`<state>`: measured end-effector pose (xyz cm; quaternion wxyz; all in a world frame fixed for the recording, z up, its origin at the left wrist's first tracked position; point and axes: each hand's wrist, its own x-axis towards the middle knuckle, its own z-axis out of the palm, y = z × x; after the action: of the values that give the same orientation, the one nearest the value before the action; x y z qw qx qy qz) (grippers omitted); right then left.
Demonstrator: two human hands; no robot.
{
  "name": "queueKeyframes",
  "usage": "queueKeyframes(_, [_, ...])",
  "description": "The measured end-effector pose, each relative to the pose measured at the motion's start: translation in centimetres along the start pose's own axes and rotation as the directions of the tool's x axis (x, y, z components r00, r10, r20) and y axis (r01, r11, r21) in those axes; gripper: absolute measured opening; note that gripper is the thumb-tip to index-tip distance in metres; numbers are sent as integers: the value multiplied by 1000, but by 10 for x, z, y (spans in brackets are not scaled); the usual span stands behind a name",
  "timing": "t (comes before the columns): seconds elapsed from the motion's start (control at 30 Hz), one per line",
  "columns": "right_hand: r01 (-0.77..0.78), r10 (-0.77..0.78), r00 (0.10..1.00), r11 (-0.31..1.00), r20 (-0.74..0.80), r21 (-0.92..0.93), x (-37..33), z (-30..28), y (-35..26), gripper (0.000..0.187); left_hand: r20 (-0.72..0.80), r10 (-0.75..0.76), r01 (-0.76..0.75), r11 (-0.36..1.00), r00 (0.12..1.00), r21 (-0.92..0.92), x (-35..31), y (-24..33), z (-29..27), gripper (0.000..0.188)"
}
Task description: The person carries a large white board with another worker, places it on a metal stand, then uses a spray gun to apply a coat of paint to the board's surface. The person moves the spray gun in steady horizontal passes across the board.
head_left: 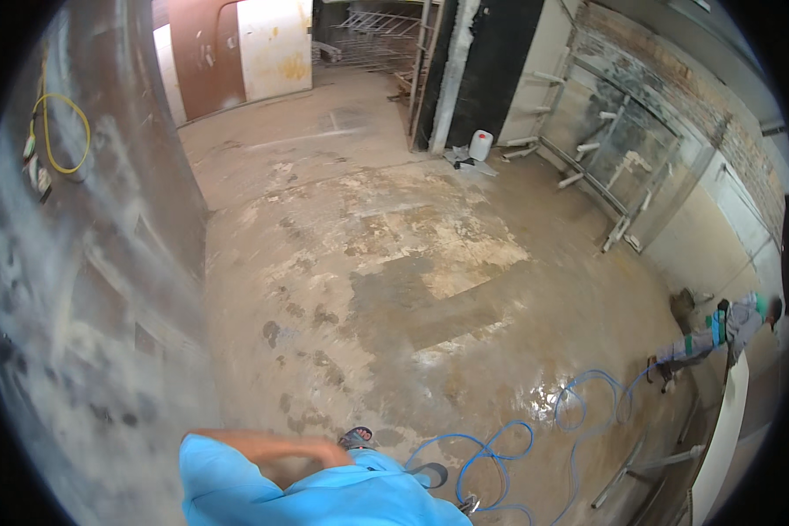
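My left forearm is bent across the front of my light blue shirt. At its end my left hand is close to the shirt at waist height, smeared, with its fingers hidden. My right hand is out of view. A sandalled foot shows just past the left hand. A dark grey curved piece sticks out beside the shirt; I cannot make out what it is. A small shiny object lies lower, partly cut off by the shirt. Right of these, a thin blue hose runs in loops over the floor.
A co-worker in grey bends at the far right by a white panel. A stained grey wall with a yellow cable stands left. The floor is wet and patchy. A white jerrycan and metal frame stand farther back.
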<state>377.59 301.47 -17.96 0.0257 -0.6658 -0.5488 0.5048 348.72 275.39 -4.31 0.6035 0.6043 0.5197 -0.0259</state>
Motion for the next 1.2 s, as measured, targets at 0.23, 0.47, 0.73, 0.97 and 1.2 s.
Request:
queueKeyframes(0.23, [-34,38,995,998,-89,43,-19,-21,41,39,-953,-233,478,826,-196,-300,-256,-61,-252,29])
queueKeyframes(0.47, [-107,142,962,982,-235,157,-45,-25,131,39,-713,182,424,888,-677,-176,-337,-66,-215,37])
queueKeyframes(0.73, [-222,325,907,910,-269,349,-65,-9,210,48,-892,-253,418,905,374,-81,-103,-31,-106,35])
queueKeyframes(0.97, [-456,533,824,824,-191,337,-95,-5,184,56,-714,-99,306,937,694,167,-44,11,-100,34])
queueKeyframes(1.2, [-382,470,823,873,-318,303,-85,14,190,59,-593,32,205,922,804,328,-9,48,-127,33])
